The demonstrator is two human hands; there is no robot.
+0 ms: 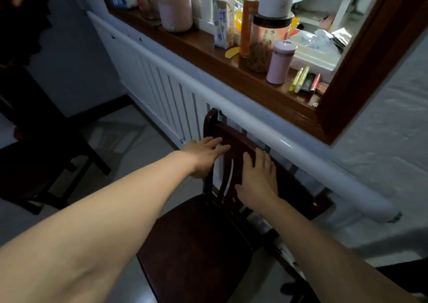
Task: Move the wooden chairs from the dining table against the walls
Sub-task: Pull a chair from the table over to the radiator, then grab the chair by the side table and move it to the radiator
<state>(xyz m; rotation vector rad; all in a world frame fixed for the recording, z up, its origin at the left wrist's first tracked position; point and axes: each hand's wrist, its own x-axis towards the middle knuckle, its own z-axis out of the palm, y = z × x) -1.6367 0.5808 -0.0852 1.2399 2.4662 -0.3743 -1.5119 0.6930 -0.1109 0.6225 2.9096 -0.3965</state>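
Both hands, left hand (203, 154) and right hand (257, 175), flat and open on the wooden chair (199, 240) backrest, apparently nudging it flush against the radiator (162, 89) under the windowsill.

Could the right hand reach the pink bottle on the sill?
Probably yes: the right hand lies flat on the chair back, holding nothing, and nothing stands between it and the pink bottle.

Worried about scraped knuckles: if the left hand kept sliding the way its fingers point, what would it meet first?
Probably the white radiator just behind the chair back; the left hand already lies on that back. Depth is unclear.
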